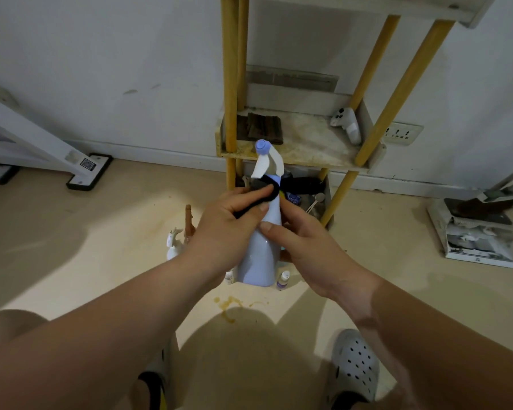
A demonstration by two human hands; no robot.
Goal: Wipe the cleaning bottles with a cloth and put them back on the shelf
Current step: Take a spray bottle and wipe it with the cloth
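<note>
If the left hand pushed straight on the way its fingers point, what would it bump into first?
The neck of the pale blue plastic spray bottle: the left hand presses a black cloth against it. Beyond, probably the right hand.

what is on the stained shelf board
A dark brown folded cloth at its left and a white game controller at its right; the yellow post covers the cloth's left part.
</note>
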